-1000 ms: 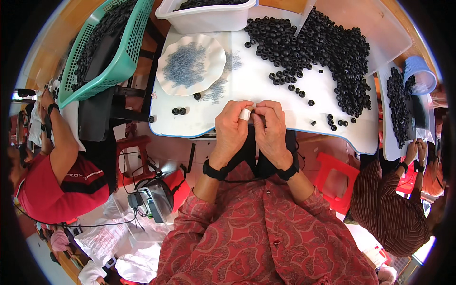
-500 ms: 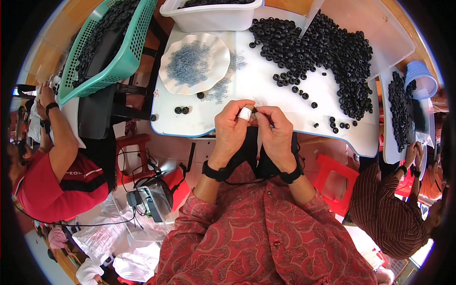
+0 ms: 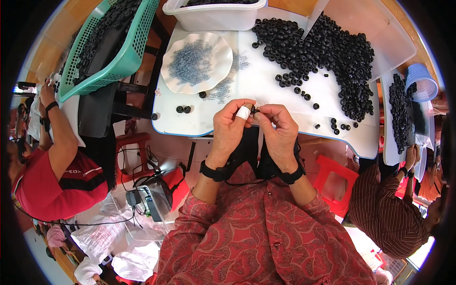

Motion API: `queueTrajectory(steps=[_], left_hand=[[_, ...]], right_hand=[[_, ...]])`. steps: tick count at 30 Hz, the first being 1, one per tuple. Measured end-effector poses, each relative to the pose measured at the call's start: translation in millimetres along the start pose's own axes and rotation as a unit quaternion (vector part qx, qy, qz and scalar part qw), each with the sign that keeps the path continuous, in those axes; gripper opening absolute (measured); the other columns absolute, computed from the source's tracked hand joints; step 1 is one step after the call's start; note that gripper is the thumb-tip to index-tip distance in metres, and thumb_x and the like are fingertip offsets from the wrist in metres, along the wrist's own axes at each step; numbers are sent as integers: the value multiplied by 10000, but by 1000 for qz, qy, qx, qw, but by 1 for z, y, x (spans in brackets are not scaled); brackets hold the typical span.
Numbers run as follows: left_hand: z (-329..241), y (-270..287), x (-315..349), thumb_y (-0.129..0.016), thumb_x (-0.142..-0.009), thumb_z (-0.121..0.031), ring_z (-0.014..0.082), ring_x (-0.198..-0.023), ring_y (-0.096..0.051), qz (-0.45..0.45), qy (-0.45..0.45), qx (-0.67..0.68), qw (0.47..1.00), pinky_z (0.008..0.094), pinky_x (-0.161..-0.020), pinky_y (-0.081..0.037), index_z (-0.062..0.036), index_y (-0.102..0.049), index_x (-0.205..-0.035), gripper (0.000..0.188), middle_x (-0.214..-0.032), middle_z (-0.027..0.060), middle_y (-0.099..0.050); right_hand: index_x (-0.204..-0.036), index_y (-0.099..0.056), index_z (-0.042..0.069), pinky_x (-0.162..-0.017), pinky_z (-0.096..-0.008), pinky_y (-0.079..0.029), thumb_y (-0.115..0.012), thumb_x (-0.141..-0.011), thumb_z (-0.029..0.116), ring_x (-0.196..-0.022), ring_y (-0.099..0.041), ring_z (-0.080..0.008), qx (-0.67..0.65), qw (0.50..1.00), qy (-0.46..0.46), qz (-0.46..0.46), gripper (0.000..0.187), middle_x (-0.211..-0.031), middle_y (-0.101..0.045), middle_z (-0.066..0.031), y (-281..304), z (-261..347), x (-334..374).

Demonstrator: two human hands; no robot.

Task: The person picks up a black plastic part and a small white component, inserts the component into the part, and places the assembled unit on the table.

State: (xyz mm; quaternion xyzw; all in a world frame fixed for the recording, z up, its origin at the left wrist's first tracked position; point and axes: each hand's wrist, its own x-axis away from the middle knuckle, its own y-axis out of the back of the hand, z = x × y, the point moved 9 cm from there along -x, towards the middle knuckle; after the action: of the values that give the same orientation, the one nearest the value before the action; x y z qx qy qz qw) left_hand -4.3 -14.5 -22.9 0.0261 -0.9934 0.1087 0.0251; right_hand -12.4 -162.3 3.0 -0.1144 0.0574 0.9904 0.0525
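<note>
My left hand (image 3: 230, 127), with white tape wrapped round its thumb, pinches at a small black ring-like piece (image 3: 253, 110) just off the table's near edge. From the other side my right hand (image 3: 280, 134) closes thumb and finger on the same piece, which is mostly hidden between the fingertips. Beyond my left hand lies a wavy-edged white plate (image 3: 222, 53) with a heap of tiny grey-blue pieces (image 3: 191, 61), too small to name; more of them are scattered beside it. A large pile of black round pieces with holes (image 3: 323, 52) spreads over the table's right side.
A few loose black pieces (image 3: 183, 109) lie at the table's (image 3: 263, 88) left. Behind stands a white tub (image 3: 218, 18); a green basket (image 3: 102, 78) is to the left, a clear sheet-like bin (image 3: 380, 42) and blue basket (image 3: 422, 88) to the right. People work on both sides.
My hands have drawn slightly apart at the fingertips, showing a little more of the black piece. My right hand has shifted a bit to the right.
</note>
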Motion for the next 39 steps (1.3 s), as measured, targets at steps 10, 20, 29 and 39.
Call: queueTrajectory(steps=[10, 20, 29, 39], left_hand=[[0, 4, 0, -602, -1003, -135, 60, -713, -581, 8, 21, 69, 997, 212, -651, -490, -15, -698, -1147, 210, -827, -2, -644], [3, 4, 0, -570, -996, -56, 61, -736, -609, 23, 26, 58, 998, 207, -653, -517, -6, -687, -1156, 205, -878, 13, -666], [5, 4, -1, -551, -990, -27, 59, -742, -603, 28, 24, 36, 999, 207, -668, -517, -4, -685, -1153, 212, -907, 11, -670], [4, 4, -1, -567, -978, -27, 58, -729, -607, 28, 18, 14, 999, 209, -649, -519, -19, -695, -1146, 212, -872, 10, -674]], right_hand=[[-992, -632, -6, -751, -236, -541, -702, -884, -36, -815, -661, -90, -79, 997, -19, 16, 132, -898, -702, -44, -5, 6, -1], [-989, -632, 0, -746, -233, -528, -711, -874, -33, -808, -637, -87, -78, 997, -8, 14, 143, -899, -684, -35, -6, 10, -2], [-953, -632, 0, -751, -243, -521, -712, -855, -49, -808, -623, -94, -46, 999, 19, 3, 136, -902, -665, -34, -3, 10, -3], [-909, -636, -8, -736, -259, -520, -718, -816, -77, -794, -633, -129, -11, 999, 45, -1, 141, -893, -650, -60, -2, 15, -5]])
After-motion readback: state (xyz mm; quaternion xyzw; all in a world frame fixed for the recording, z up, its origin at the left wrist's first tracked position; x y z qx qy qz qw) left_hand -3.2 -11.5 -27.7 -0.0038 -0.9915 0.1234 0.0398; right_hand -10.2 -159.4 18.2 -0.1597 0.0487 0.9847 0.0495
